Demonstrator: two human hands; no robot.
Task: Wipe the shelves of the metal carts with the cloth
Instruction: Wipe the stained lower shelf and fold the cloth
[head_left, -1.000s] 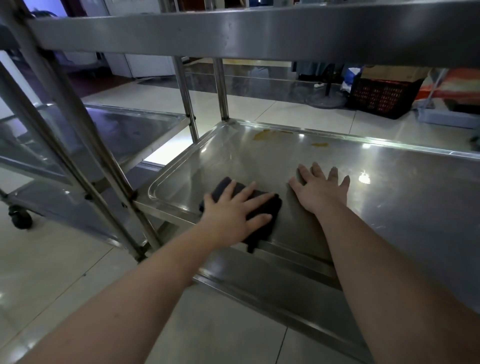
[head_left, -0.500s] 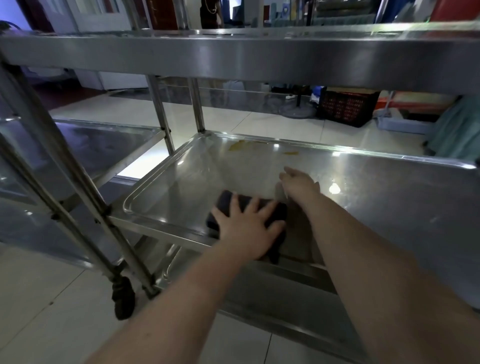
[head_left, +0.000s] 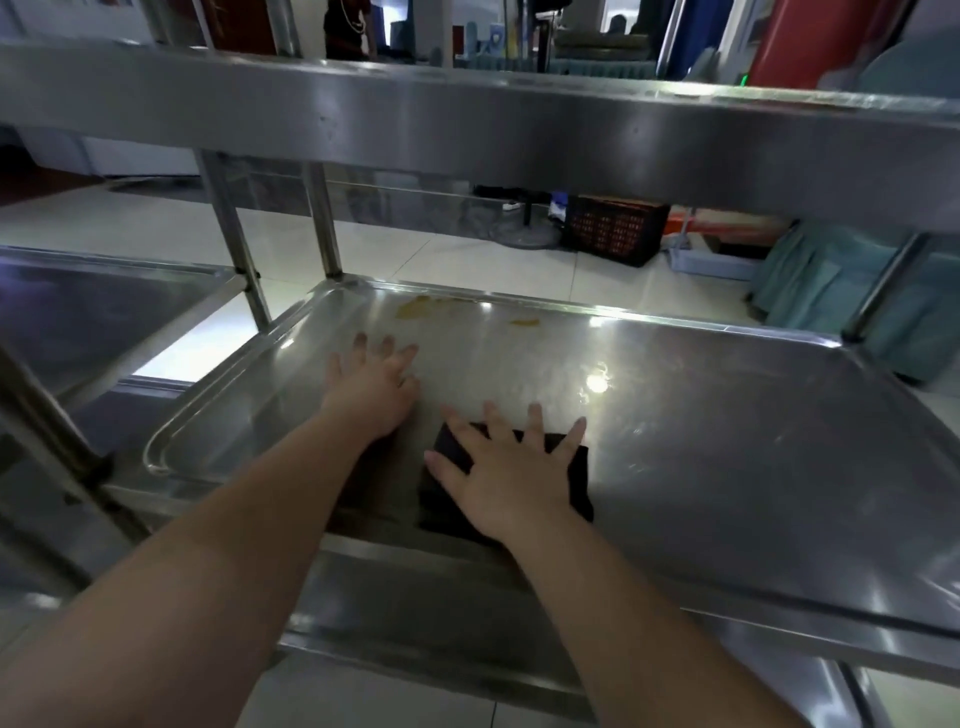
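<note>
Cloth (head_left: 577, 480) under right hand (head_left: 511, 478), stains (head_left: 415, 307) beyond

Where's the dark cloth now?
Head view: the dark folded cloth lies on the middle steel shelf near its front edge, under the flat right hand, right of the left hand.

Dark cloth (head_left: 577, 488) flat on steel shelf (head_left: 727, 441)

Catering-style back room, stainless steel carts (head_left: 727, 441) on pale tiled floor (head_left: 415, 249), dark plastic crate (head_left: 613, 231) (clutter behind)
</note>
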